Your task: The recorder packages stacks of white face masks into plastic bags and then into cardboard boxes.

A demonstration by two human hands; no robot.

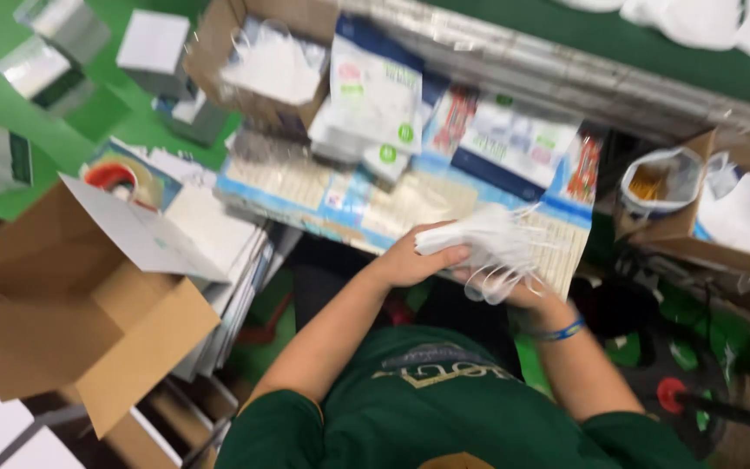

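as 2 hands grip, left hand (pixel 410 259), right hand (pixel 527 291), 1 mask stack (pixel 483 243)

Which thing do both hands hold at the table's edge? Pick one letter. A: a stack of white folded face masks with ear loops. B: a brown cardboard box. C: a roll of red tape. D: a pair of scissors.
A: the left hand and right hand grip the stack of white folded face masks from both sides, ear loops dangling.
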